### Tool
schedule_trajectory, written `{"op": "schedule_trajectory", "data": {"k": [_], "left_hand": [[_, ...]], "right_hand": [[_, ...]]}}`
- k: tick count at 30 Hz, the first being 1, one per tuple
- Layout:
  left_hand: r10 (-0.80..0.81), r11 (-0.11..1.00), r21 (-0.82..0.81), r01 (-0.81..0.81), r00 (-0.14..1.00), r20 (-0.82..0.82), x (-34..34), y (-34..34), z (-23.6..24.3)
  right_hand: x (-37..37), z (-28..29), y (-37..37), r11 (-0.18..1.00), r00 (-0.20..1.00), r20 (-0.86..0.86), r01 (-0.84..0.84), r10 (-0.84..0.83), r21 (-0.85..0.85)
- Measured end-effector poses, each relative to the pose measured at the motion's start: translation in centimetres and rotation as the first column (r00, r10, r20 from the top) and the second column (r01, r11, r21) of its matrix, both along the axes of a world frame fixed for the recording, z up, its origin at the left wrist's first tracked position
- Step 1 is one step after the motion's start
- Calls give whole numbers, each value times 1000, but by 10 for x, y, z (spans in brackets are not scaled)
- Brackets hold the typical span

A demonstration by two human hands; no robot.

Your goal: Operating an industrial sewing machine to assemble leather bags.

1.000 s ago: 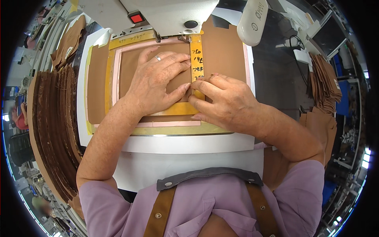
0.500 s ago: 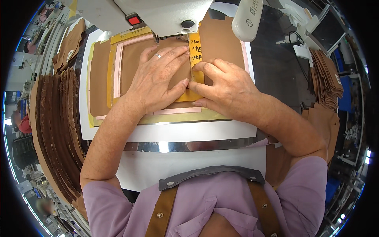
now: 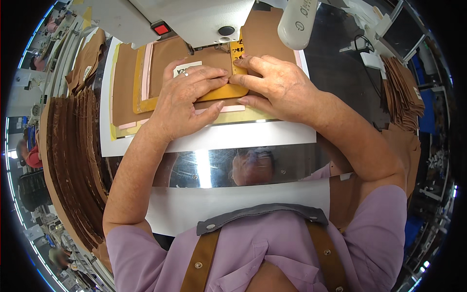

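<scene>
My left hand (image 3: 187, 100) lies flat, fingers stretched and thumb apart, over the lower side of a yellow template frame (image 3: 146, 105). Brown fabric (image 3: 168, 47) shows inside the frame. Beside my left fingers a white label (image 3: 193, 65) is partly covered. With bent fingers spread, my right hand (image 3: 287, 87) presses on the frame's lower right corner, its thumb resting below on the template's pale edge. Fingertips of both hands come close together there. Just beyond them is the sewing machine head (image 3: 199, 24); its needle area is mostly hidden.
Under the template lies a white sheet (image 3: 233, 137) on a shiny metal surface (image 3: 219, 168). Stacks of brown pieces stand at left (image 3: 73, 146) and right (image 3: 401, 92). A white lamp-like arm (image 3: 297, 24) hangs at the upper right, near a cable (image 3: 362, 39).
Both hands and the template with its white sheet have slid away from me, toward the machine. More metal surface shows in front, and the white label has come into sight.
</scene>
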State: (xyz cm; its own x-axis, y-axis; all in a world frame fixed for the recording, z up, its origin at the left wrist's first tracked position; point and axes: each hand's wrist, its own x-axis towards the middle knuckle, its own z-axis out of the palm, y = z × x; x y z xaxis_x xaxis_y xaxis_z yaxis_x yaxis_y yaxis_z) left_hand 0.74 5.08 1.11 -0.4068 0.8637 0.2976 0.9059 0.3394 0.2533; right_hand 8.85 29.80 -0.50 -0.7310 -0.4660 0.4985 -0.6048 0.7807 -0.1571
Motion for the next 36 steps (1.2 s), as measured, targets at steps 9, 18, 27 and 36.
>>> {"op": "schedule_trajectory", "data": {"k": [9,18,27,36], "left_hand": [[29,999,44,-27,998,-52,-30,6,-8],[78,996,43,-79,997,26,-64,7,-18],[133,982,109,-155,973,188,-70,1,-17],[465,859,237,-453,885,7,-68,-77,-3]], "right_hand": [[-23,-5,10,996,995,101,3,6,-92],[-41,2,6,988,935,328,152,-134,-29],[-41,5,-1,980,906,377,194,-193,35],[-35,-1,1,983,959,237,174,-155,-63]]}}
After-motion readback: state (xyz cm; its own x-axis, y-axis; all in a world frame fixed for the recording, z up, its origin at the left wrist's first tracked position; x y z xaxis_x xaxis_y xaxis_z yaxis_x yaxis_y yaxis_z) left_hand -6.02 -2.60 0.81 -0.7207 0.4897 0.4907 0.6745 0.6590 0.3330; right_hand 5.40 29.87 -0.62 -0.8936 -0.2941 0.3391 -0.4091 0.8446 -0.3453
